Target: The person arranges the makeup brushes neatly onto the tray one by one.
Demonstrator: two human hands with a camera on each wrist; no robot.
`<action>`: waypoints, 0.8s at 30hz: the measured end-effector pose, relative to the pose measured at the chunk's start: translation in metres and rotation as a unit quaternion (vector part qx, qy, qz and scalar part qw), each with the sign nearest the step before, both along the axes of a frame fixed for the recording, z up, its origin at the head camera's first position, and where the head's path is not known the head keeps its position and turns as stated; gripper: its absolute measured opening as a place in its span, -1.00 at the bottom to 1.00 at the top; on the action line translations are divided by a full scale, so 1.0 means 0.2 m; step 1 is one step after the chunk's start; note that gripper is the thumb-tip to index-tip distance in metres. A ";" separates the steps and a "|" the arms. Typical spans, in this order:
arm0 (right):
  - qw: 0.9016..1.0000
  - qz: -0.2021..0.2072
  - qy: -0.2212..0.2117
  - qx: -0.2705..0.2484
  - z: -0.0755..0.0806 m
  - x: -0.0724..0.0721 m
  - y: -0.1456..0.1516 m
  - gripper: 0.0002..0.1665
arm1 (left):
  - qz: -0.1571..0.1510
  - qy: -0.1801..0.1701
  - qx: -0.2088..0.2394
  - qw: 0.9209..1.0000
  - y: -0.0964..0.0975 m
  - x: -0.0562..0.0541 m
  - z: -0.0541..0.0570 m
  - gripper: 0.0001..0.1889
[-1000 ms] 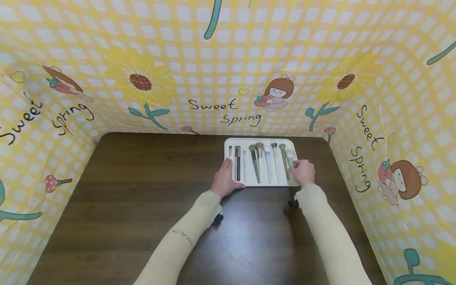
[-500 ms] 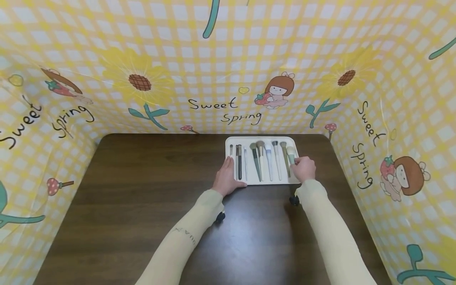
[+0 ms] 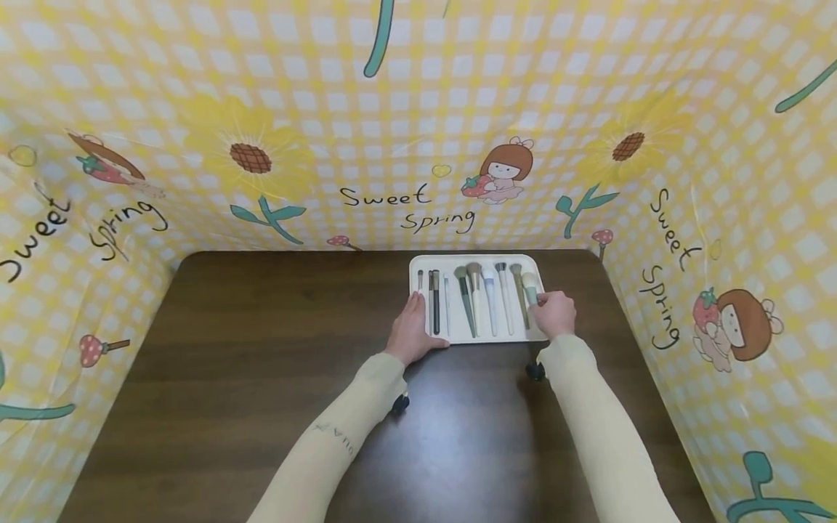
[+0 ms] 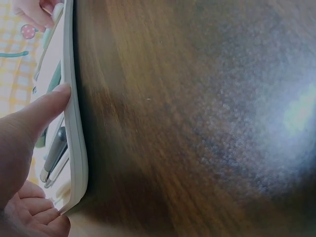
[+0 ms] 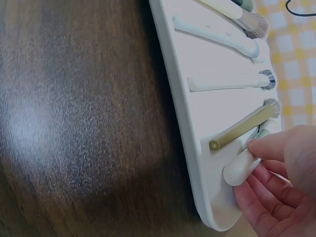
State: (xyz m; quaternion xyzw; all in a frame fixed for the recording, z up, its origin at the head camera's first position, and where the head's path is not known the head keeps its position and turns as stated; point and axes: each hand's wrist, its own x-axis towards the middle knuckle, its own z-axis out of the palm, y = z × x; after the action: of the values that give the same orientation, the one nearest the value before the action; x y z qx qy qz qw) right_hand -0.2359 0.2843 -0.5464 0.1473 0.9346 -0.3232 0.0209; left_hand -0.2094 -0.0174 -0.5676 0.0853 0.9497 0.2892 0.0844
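A white tray (image 3: 471,257) holding several makeup brushes in a row lies near the table's back edge. At its left end my left hand (image 3: 410,333) grips it; in the left wrist view the thumb (image 4: 49,106) presses on the near rim while the fingers curl at the end wall. My right hand (image 3: 556,314) pinches the rightmost makeup brush between thumb and fingers. The rounded cream handle (image 5: 239,168) of that brush shows in the right wrist view, close over the tray floor. Beside it lies an olive-handled brush (image 5: 242,131).
Dark wooden table (image 3: 261,378) surrounds the tray on its left and near sides. A yellow checked cloth (image 3: 314,145) with printed flowers rises behind the table and along both sides. A dark brush (image 3: 436,305) lies by the left hand.
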 end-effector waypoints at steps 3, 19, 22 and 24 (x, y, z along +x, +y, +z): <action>1.000 0.001 0.004 0.000 0.00 0.00 -0.01 -0.53 | 0.000 0.002 0.000 1.000 0.00 0.01 0.00 0.28; 0.999 0.009 0.017 0.041 -0.02 -0.01 0.01 -0.47 | -0.004 0.007 0.006 1.000 0.02 0.00 0.00 0.29; 0.998 0.005 0.039 0.042 -0.01 -0.01 0.01 -0.46 | -0.005 0.006 0.008 1.000 0.01 0.00 0.01 0.28; 0.998 0.003 0.061 0.035 0.00 -0.02 0.01 -0.48 | -0.012 0.003 0.009 1.000 0.01 -0.01 0.01 0.27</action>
State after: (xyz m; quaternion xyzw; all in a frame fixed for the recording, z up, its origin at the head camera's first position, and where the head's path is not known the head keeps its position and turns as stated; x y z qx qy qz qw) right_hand -0.2400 0.2854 -0.5456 0.1250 0.9453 -0.2987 -0.0398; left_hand -0.2110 -0.0157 -0.5651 0.0987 0.9460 0.2968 0.0847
